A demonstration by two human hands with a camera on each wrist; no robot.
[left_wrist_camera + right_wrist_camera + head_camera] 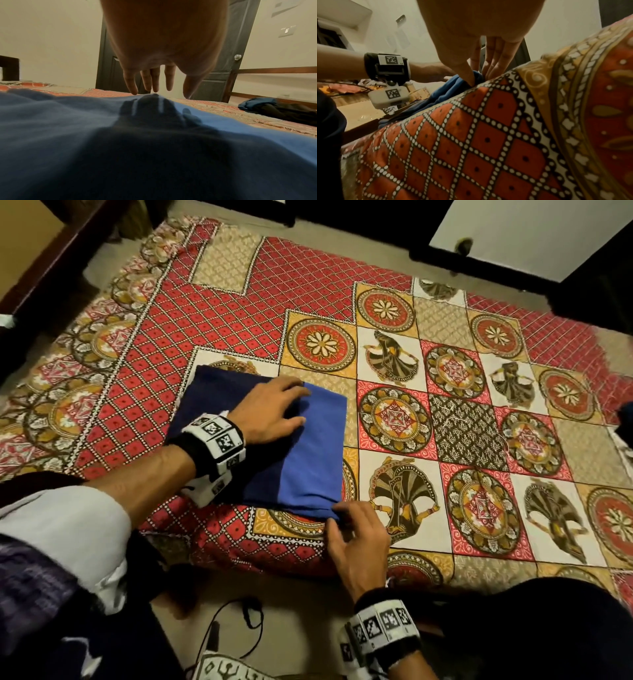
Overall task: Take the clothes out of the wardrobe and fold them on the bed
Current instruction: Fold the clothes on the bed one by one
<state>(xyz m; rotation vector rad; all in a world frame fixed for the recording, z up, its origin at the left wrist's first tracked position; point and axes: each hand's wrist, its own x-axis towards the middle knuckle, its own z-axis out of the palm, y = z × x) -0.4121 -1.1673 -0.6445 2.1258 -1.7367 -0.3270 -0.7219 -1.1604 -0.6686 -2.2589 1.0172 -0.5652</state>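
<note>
A folded blue garment (pixel 301 470) lies on the patterned bedsheet (pixel 462 412) near the bed's front edge, darker on its left half. My left hand (pixel 294 405) lies flat on its far part, fingers straight and spread; in the left wrist view the fingertips (pixel 133 90) touch the blue cloth (pixel 68 121). My right hand (pixel 337 518) is at the garment's near right corner. In the right wrist view the thumb (pixel 469 77) and straight fingers (pixel 493 67) pinch that blue corner (pixel 447 89) against the sheet (pixel 488 135).
A dark heap of clothes (pixel 281 112) lies at the bed's right side, just showing at the edge of the head view (pixel 625 419). A dark door (pixel 223 75) stands beyond the bed. A black cable (pixel 239 628) runs over the floor by my legs.
</note>
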